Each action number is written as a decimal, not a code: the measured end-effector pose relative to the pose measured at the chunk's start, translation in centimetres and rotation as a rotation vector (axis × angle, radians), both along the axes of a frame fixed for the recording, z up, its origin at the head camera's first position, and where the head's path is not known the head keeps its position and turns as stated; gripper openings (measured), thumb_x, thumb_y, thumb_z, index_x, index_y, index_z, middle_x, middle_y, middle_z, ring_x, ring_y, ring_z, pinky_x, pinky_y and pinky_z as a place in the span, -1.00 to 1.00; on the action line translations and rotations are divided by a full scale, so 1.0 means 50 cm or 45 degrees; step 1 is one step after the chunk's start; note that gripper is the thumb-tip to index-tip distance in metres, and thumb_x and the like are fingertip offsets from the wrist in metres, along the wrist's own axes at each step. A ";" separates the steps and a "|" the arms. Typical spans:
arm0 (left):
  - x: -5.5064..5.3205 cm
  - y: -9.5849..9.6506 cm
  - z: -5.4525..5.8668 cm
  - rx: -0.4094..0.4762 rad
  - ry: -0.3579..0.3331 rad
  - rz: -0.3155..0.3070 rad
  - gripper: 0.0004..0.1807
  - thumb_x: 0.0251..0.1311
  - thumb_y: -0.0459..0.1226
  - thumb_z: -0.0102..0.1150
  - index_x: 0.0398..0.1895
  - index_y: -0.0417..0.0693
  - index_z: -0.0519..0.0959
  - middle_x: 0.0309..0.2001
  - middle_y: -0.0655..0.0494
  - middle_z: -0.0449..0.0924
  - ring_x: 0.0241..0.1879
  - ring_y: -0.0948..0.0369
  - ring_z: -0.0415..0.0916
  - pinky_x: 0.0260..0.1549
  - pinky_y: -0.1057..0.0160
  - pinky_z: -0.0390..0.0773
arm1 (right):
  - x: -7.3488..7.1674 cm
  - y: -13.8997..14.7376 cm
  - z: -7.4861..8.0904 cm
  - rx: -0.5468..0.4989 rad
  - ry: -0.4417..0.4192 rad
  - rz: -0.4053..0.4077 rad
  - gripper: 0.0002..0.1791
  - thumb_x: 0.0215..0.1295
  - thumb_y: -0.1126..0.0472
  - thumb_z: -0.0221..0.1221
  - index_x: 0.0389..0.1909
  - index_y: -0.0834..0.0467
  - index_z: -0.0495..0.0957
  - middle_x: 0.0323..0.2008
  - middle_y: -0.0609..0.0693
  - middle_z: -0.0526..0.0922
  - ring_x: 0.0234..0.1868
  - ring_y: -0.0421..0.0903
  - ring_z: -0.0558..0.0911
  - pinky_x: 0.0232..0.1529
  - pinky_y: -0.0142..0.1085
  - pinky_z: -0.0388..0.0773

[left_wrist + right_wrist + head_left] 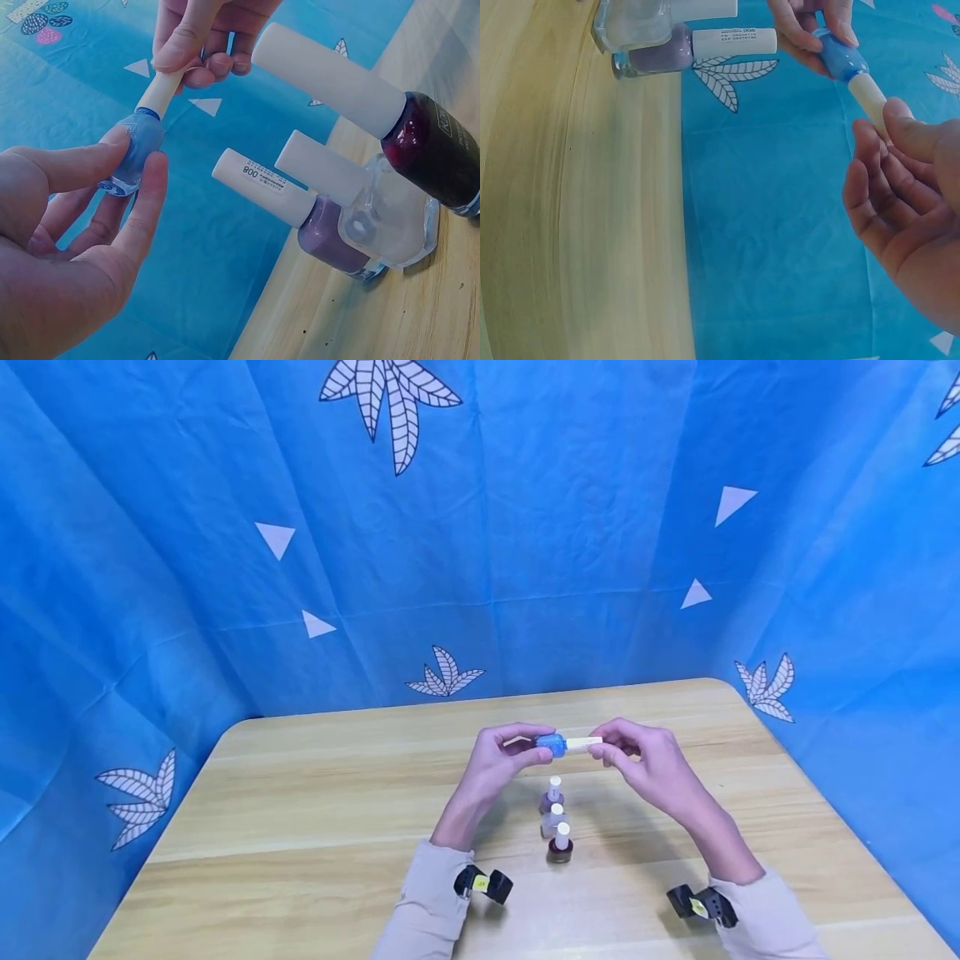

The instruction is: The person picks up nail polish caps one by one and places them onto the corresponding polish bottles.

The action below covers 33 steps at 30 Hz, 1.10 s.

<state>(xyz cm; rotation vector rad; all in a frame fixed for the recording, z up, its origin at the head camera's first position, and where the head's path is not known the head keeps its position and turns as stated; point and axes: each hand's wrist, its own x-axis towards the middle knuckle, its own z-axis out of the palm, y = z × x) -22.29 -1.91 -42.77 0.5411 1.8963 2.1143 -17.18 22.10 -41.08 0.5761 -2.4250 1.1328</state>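
Above the table, my two hands hold a blue nail polish bottle (551,745) lying sideways in the air. The left hand (504,758) grips its blue glass body between thumb and fingers. At the other end, my right hand (651,764) pinches the white cap (868,98), which sits on the bottle's neck. Just below the hands, in a row toward me, stand a purple nail polish bottle (330,238), a clear one (390,214) and a dark red one (435,154), all upright with white caps.
The wooden table (315,810) stretches out on both sides of the row. Behind it hangs a blue cloth (570,527) with white leaf and triangle prints. Each wrist wears a small black camera on a strap.
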 end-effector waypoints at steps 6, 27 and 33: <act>-0.001 0.000 0.004 -0.010 0.060 -0.009 -0.67 0.21 -0.40 0.43 0.06 -0.20 0.72 0.02 -0.07 0.69 -0.07 0.07 0.68 0.05 0.17 0.69 | 0.002 -0.006 0.009 0.024 -0.033 -0.047 -0.91 0.47 0.24 0.24 -0.26 0.07 0.69 -0.53 -0.20 0.61 -0.56 -0.25 0.54 -0.64 -0.40 0.44; 0.005 -0.004 0.019 -0.012 -0.012 0.037 -0.64 0.15 -0.45 0.46 0.05 -0.20 0.73 0.03 -0.08 0.70 -0.02 0.04 0.71 0.04 0.19 0.69 | -0.001 -0.007 0.001 0.020 0.133 0.012 -0.83 0.29 0.44 0.34 -0.15 0.20 0.65 -0.38 -0.16 0.74 -0.40 -0.22 0.68 -0.27 -0.44 0.69; 0.009 -0.003 0.018 -0.020 -0.012 0.044 -0.64 0.15 -0.45 0.46 0.05 -0.19 0.72 0.04 -0.07 0.71 -0.02 0.05 0.70 0.04 0.19 0.69 | -0.001 -0.010 -0.005 0.098 0.127 -0.005 -0.90 0.46 0.33 0.21 -0.27 0.07 0.62 -0.52 -0.21 0.58 -0.46 -0.28 0.57 -0.46 -0.37 0.54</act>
